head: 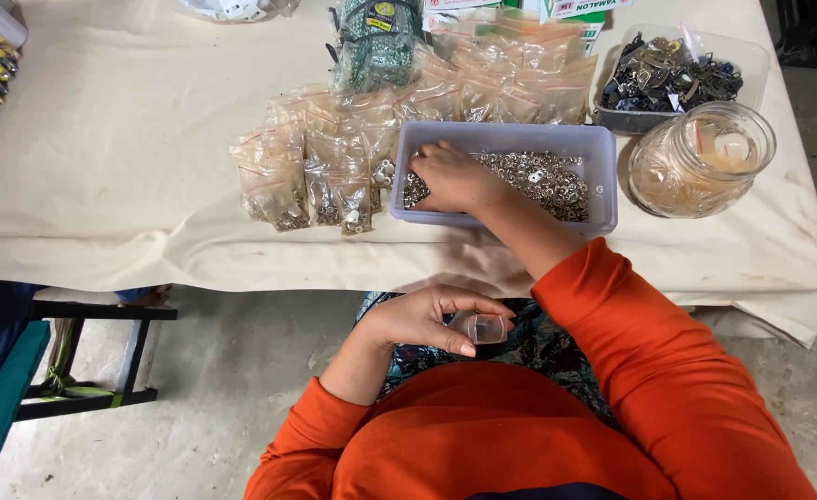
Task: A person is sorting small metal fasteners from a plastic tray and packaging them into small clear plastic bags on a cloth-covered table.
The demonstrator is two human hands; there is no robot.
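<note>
Right hand (453,178) extended forward into lavender tray (505,137) on surface (130,139), fingers curled pinching among metal eyelets (547,181), left hand (417,318) nearer at lap, pinching small clear container (488,328), long axis left-right, tray lying straight ahead.

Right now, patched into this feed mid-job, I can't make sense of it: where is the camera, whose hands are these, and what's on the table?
There is no machine here. One camera sits on a person's head and looks down, so the orange sleeves are that person's own arms. The right hand reaches into a pale plastic tray of small silvery metal fittings on the cloth-covered table. The left hand stays over the lap, its grip closed on a small clear plastic container. Left of the tray lie many small clear bags of fittings. To its right stands a glass jar, and behind that a clear tub of darker metal parts.
</note>
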